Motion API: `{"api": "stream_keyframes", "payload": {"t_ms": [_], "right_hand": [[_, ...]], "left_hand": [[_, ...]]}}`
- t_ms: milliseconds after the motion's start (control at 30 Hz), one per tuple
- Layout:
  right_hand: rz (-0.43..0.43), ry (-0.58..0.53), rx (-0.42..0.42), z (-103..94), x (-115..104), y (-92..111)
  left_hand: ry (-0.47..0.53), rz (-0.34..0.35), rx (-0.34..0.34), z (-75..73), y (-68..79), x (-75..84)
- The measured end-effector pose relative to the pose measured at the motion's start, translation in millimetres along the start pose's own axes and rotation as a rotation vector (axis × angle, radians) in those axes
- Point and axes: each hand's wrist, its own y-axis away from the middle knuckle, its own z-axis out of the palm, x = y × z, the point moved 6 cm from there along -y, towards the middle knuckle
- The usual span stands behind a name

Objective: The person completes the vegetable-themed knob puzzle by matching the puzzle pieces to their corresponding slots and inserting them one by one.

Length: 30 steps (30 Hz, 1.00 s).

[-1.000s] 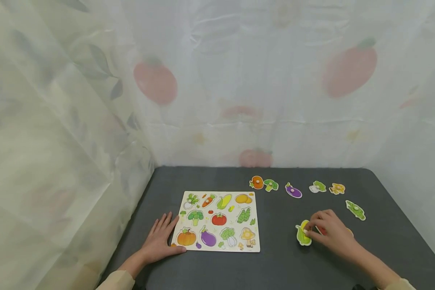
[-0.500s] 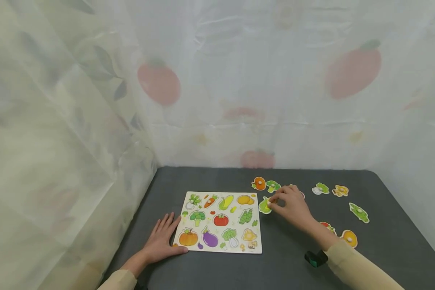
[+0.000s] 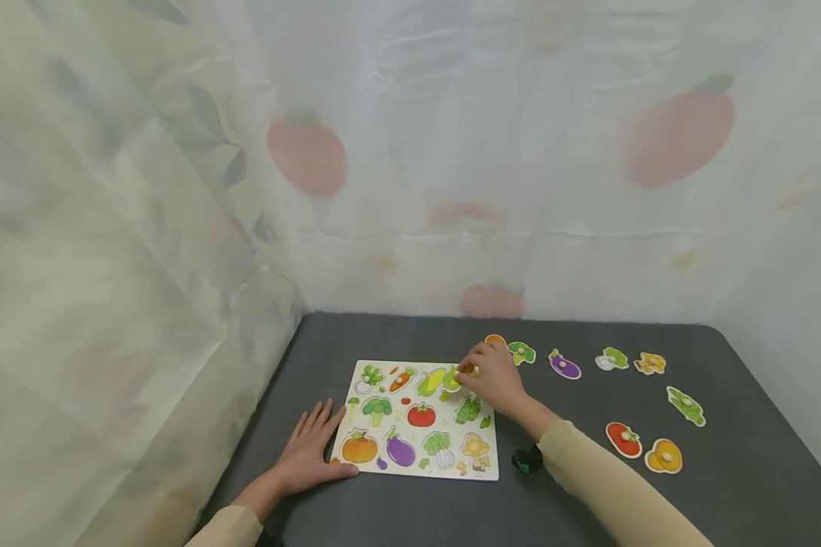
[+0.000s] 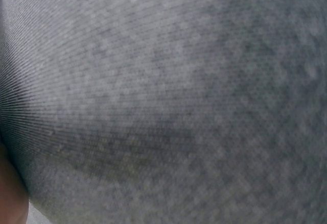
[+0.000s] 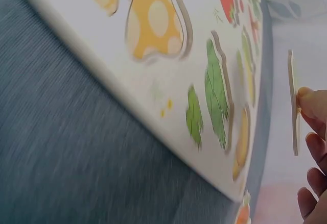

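My right hand pinches a corn puzzle piece by its knob, over the upper right of the wooden vegetable board. In the right wrist view the piece shows edge-on, raised above the board, with the thumb and fingers at its knob. Beside it lies the board's printed corn. My left hand rests at the board's left edge, fingers spread and thumb at the lower left corner. A carrot piece with a knob sits in the board's top row. The left wrist view is mostly blurred grey.
Behind the right hand lie a partly hidden pumpkin piece and a broccoli piece. Eggplant, cabbage, mushroom, pea pod, tomato and round orange pieces spread rightward on the dark table.
My right hand has carried the corn piece leftward from the table's right side to over the board's upper right. The left hand stays at the board's left edge.
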Motion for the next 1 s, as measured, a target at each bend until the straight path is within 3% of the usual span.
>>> {"api": "stream_keyframes", "payload": {"t_ms": [367, 700, 1000], "right_hand": [[0.027, 0.073, -0.067, 44.9, -16.5, -15.6], [0.052, 0.064, -0.076, 61.0, -18.8, -20.0], [0.06, 0.036, -0.067, 62.0, -22.4, -21.8]], "left_hand": [[-0.014, 0.004, 0.009, 0.0, 0.0, -0.2], [-0.021, 0.007, 0.013, -0.1, 0.4, -0.1], [-0.026, 0.005, 0.015, 1.7, -0.2, -2.7]]}}
